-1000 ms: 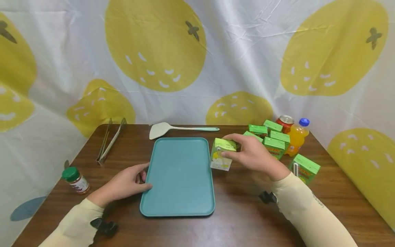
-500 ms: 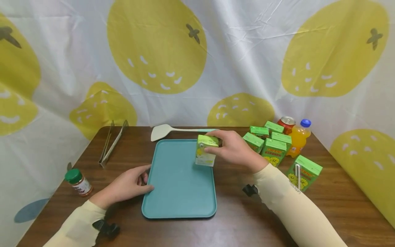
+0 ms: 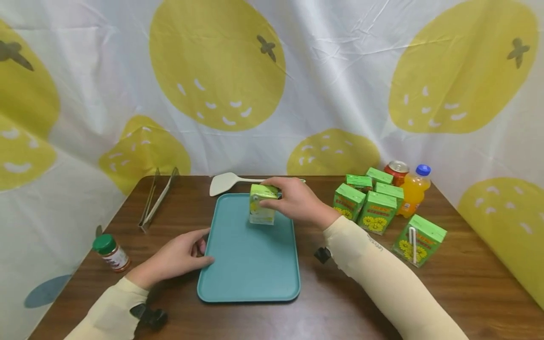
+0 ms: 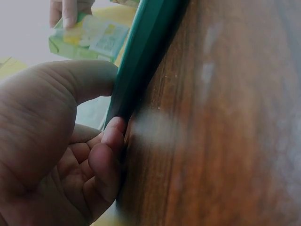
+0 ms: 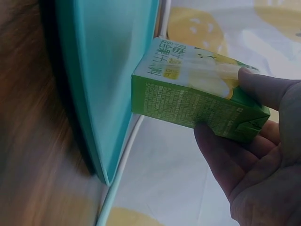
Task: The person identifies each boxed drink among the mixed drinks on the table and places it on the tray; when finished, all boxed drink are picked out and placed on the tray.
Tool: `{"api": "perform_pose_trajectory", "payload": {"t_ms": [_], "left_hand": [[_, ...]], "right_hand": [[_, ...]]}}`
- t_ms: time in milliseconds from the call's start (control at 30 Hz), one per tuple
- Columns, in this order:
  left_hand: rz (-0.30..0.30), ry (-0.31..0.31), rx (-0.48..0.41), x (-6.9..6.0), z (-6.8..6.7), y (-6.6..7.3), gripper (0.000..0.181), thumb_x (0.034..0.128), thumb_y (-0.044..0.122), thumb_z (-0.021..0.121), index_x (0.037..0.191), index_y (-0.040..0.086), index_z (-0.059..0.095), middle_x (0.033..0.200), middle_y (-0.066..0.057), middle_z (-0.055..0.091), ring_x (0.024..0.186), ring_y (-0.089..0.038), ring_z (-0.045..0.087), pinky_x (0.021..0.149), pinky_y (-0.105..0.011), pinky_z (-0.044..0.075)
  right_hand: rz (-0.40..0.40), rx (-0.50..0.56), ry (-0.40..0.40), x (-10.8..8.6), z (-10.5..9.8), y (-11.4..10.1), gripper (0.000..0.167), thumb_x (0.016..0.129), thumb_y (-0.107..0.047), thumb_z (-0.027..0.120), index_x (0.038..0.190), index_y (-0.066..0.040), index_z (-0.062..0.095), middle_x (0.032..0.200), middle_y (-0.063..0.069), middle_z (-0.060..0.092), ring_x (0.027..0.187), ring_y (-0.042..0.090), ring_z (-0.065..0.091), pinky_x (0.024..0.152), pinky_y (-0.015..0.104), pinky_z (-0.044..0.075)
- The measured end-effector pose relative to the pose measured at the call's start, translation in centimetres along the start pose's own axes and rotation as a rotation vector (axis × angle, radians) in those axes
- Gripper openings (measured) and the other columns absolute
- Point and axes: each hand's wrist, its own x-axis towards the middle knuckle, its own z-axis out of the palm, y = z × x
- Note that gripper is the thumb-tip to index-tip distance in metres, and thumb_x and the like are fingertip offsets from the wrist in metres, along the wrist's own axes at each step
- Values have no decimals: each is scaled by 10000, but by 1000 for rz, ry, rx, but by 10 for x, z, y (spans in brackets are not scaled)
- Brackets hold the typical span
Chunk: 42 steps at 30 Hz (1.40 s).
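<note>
A pale green-and-white juice carton (image 3: 262,213) stands upright over the far part of the teal tray (image 3: 250,278). My right hand (image 3: 293,198) grips it near the top, thumb on one face and fingers around the others. In the right wrist view the carton (image 5: 188,89) has its base very close to the tray surface; whether they touch I cannot tell. At the tray's left edge, my left hand (image 3: 180,255) pinches the rim. The left wrist view has its thumb on the rim and its curled fingers (image 4: 106,165) against the side near the table.
Several green drink cartons (image 3: 377,212) cluster at the right, with a red can (image 3: 397,172) and an orange soda bottle (image 3: 414,191) behind. One carton (image 3: 420,241) stands nearer. A spatula (image 3: 225,183) lies behind the tray. Tongs (image 3: 158,203) and a green-capped spice jar (image 3: 112,253) are left.
My right hand has carried the juice carton leftward, from beside the tray's right edge to over its far part. The left hand has stayed at the tray's left rim.
</note>
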Motion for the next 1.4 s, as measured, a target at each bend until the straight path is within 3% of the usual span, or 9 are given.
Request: {"api": "perform_pose_trajectory", "payload": {"t_ms": [633,1400], "left_hand": [[-29,-4,3,0,0,-2,814,949,259,889,1576,-103,516,949,8,622,722,-112,561,636,-283,478],[-23,-1,-16,1,1,-1,817,945,247,892,1580,-100,514,946,4,625,725,-112,568,639,-282,484]], "right_hand": [[-86,-49,-34,48,31,-9,420,1027,-331,845,1384,-129,750,1160,2,753,927,165,662,855,393,549],[-17,-95,-77,78,47,-13,519,1054,-377,804,1490,-116,697,1305,60,754,1063,213,698,944,433,561]]}}
